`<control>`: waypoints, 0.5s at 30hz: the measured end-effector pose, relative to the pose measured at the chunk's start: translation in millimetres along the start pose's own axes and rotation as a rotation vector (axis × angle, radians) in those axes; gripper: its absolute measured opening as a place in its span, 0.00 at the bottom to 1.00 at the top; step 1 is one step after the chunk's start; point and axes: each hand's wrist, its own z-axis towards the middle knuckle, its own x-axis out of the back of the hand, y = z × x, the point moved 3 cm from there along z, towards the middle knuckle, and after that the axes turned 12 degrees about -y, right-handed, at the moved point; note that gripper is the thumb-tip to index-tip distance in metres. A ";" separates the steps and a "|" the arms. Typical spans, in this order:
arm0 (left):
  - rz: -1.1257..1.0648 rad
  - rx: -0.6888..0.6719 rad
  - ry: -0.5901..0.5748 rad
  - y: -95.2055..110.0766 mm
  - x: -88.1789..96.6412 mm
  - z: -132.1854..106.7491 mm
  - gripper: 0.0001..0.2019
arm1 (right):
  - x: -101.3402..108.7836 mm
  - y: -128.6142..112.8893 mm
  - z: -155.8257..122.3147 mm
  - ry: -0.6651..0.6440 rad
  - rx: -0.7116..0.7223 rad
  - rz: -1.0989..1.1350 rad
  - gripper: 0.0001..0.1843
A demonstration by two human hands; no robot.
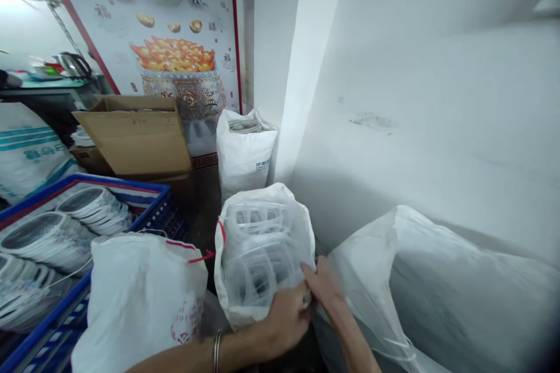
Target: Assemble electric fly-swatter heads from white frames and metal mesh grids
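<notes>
Clear bag of white rings stands propped between a white sack and a translucent sack, left hand and right hand both pinching its lower side, seemingly steadying it.

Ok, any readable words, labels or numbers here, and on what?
"福", small, on the wall poster; its large red calligraphy is cropped, unreadable.
"COFCO", seemingly, in blue on the standing white sack.
Striped sack: teal characters, blurred.
Front white bag: red print, blurred.
Clear plastic bag: none.
</notes>
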 end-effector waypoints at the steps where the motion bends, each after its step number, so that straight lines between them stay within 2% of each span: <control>1: 0.048 -0.022 -0.059 9.5 -2.5 -11.2 0.19 | -0.7 8.5 -1.1 0.015 -0.003 -0.016 0.16; 2: 0.124 -0.040 -0.103 20.4 2.2 -21.9 0.18 | -2.3 15.8 -2.8 0.031 0.000 -0.023 0.14; 3: 0.219 -0.057 -0.138 32.0 14.5 -30.4 0.15 | -4.3 21.6 -4.7 0.046 0.007 -0.024 0.13; 4: 0.304 -0.077 -0.154 43.0 34.3 -35.4 0.12 | -6.3 25.5 -6.6 0.062 0.017 -0.021 0.13; 6: 0.523 -0.004 0.152 56.8 100.0 -34.0 0.14 | -9.6 28.3 -9.6 0.087 0.050 -0.005 0.14; 7: 0.683 0.151 0.326 55.9 137.7 -28.4 0.20 | -10.8 28.0 -10.6 0.093 0.071 0.004 0.14; 8: 0.728 0.263 0.402 50.0 172.3 -19.7 0.28 | -11.7 27.3 -11.2 0.097 0.090 0.012 0.13; 9: 0.754 0.384 0.418 38.9 202.9 -9.3 0.34 | -12.1 26.6 -11.7 0.099 0.106 0.017 0.13; 10: 0.765 0.500 0.379 23.9 228.0 1.2 0.37 | -12.2 26.3 -12.1 0.103 0.117 0.021 0.12; 11: 0.769 0.561 0.350 8.1 247.6 10.4 0.35 | -11.8 26.6 -12.6 0.111 0.122 0.024 0.12; 13: 0.792 0.642 0.298 -23.1 272.0 21.8 0.25 | -9.7 28.6 -13.7 0.138 0.127 0.030 0.11; 15: 0.828 0.687 0.262 -47.8 284.2 24.7 0.18 | -6.5 30.8 -14.4 0.174 0.136 0.046 0.12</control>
